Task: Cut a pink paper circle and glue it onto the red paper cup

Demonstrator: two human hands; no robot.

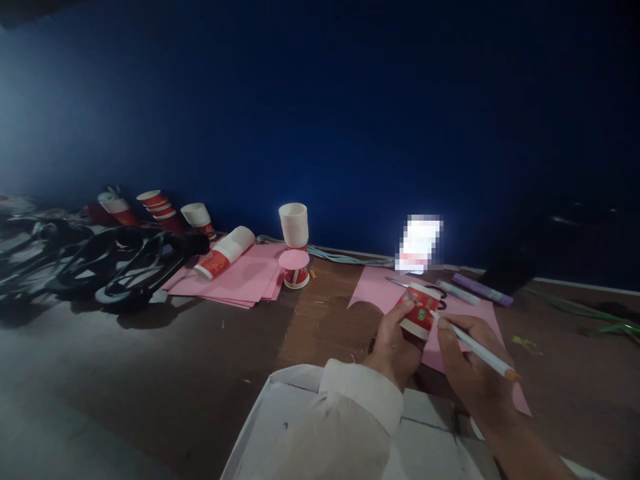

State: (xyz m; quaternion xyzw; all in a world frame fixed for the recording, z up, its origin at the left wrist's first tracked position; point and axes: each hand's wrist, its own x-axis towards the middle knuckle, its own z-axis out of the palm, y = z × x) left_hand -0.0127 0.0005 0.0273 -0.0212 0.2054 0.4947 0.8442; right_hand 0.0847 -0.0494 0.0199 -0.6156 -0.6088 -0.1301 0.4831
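Note:
A red paper cup with a white rim is gripped in my left hand, tilted above a pink sheet. My right hand is closed round a white marker with an orange end. The marker's tip meets or nearly meets the cup's right side; I cannot tell whether it touches. Scissors with black handles lie on the pink sheet behind the cup, partly hidden by it. Beside them rest a white marker and a purple marker.
A bright phone leans against the dark blue wall. To the left stand a cup with a pink disc on top, a white cup stack, lying cups on pink paper, and black straps or frames. Cables run along the wall.

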